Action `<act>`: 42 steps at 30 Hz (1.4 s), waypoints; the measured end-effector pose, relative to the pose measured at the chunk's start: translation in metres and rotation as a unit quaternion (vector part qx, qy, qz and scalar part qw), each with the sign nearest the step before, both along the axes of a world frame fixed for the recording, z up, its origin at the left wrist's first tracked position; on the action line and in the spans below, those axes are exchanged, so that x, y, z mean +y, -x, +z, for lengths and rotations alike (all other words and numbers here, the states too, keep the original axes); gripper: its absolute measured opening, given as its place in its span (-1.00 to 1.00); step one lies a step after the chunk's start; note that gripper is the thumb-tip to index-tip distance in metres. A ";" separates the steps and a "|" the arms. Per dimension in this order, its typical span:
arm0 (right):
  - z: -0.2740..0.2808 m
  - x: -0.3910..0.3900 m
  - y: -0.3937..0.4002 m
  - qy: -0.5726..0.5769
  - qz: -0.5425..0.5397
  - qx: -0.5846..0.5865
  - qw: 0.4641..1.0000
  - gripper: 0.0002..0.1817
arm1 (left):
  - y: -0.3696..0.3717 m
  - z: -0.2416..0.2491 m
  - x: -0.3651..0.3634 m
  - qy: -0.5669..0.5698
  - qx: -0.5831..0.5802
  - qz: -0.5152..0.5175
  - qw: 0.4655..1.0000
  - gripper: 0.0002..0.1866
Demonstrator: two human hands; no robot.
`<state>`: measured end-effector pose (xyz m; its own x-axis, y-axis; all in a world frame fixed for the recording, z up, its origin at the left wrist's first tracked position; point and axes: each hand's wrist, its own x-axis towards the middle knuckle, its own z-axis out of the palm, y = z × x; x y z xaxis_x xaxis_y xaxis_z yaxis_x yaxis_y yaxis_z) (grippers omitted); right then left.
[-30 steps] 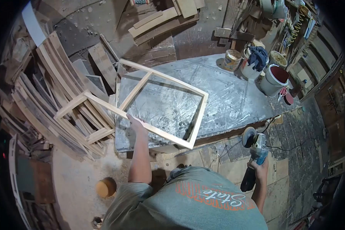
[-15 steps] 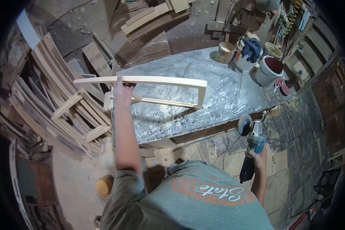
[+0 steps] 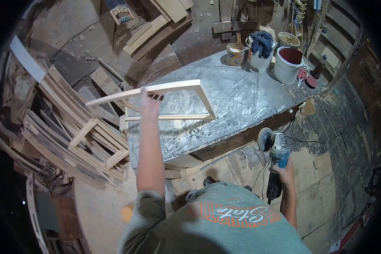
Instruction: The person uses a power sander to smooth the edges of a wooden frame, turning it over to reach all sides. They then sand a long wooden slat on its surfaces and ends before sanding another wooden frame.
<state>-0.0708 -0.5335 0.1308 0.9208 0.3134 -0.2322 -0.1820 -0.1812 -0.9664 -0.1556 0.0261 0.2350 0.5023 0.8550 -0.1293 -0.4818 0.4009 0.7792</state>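
Gripped in my left hand [image 3: 150, 103] is the upper rail of a pale wooden frame [image 3: 178, 86], with my fingers curled over it. The frame stands tilted on edge above the scratched grey worktable [image 3: 237, 99], its lower rail low over the surface. My right hand [image 3: 285, 171] is wrapped around the body of a blue and black angle grinder [image 3: 279, 154]. The tool points upward in front of the table, and its round sanding disc [image 3: 265, 139] faces left, apart from the wood.
Another wooden frame [image 3: 84, 133] leans on stacked curved strips at the left. A white bucket [image 3: 287, 70], a cloth-topped bucket [image 3: 260, 62], a tin [image 3: 236, 57] and red-handled scissors [image 3: 301, 75] stand or lie at the table's far right. The grinder's cord [image 3: 313, 142] trails across the floor.
The wooden frame has turned, its right end shifting left and its left end dropping, with my left hand still on it. My view has moved slightly. The grinder stays in my right hand.
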 end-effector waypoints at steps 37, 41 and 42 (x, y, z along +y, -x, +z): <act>0.031 0.000 -0.006 -0.019 0.042 0.002 0.999 -0.29 | 0.006 0.009 -0.085 -0.855 0.304 0.121 0.402 -0.45; 0.033 0.018 -0.003 -0.037 0.047 -0.007 0.998 -0.28 | 0.012 0.016 -0.047 -0.874 0.304 0.102 0.366 -0.44; 0.037 0.023 -0.001 -0.033 0.044 -0.001 0.998 -0.27 | 0.016 0.017 -0.036 -0.877 0.301 0.092 0.364 -0.44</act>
